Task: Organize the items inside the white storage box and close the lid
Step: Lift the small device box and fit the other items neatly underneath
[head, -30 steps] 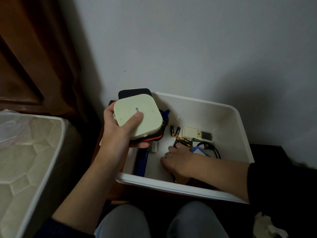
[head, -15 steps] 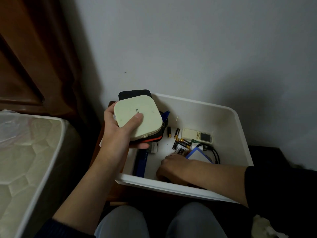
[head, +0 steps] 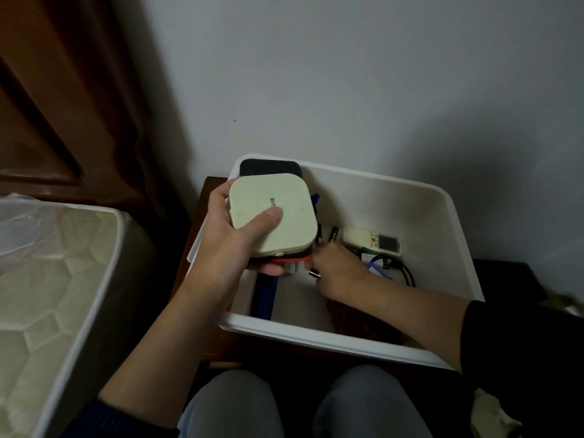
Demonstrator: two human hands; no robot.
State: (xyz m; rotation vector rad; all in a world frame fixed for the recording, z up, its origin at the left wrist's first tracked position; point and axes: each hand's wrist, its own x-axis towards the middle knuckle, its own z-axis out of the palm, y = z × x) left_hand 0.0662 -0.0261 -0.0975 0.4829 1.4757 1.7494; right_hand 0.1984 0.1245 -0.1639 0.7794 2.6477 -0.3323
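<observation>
A stack of small devices, with a cream square box [head: 272,213] on top, is gripped by the left hand [head: 235,245] above the left side of the white storage box [head: 448,235]. The right hand [head: 335,270] is down inside the box, fingers curled, with a small metal-tipped piece [head: 313,274] pinched. A remote control [head: 371,241], loose batteries [head: 333,234] and a black cable [head: 401,270] are seen further right.

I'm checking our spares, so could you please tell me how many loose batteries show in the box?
2: one battery beside the cream case, another battery just right of it. The right hand may hide more.
</observation>
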